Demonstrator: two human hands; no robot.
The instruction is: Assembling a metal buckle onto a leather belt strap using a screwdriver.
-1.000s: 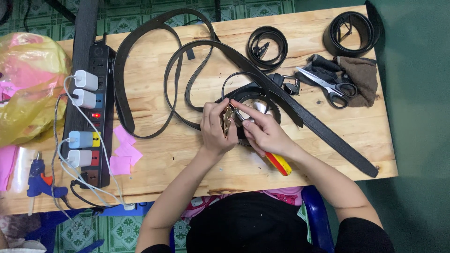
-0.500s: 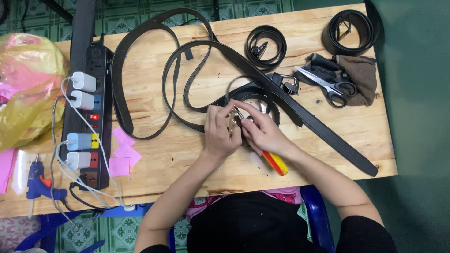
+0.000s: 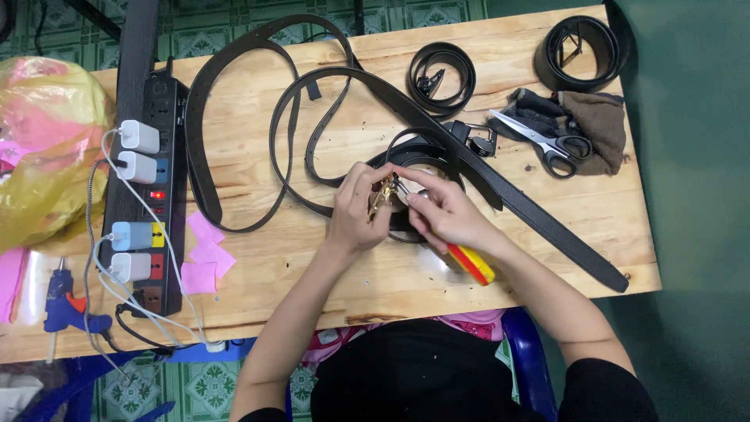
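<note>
At the middle of a wooden table, the left hand is pinching a small brass buckle. The right hand is gripping a red-and-yellow-handled screwdriver, its tip touching the buckle. A slipping tip could jab the left fingers or scratch the black belt underneath.

Over the last second the left hand has tipped the brass buckle more upright, while the right hand with the red-and-yellow screwdriver has shifted slightly nearer and right.
</note>
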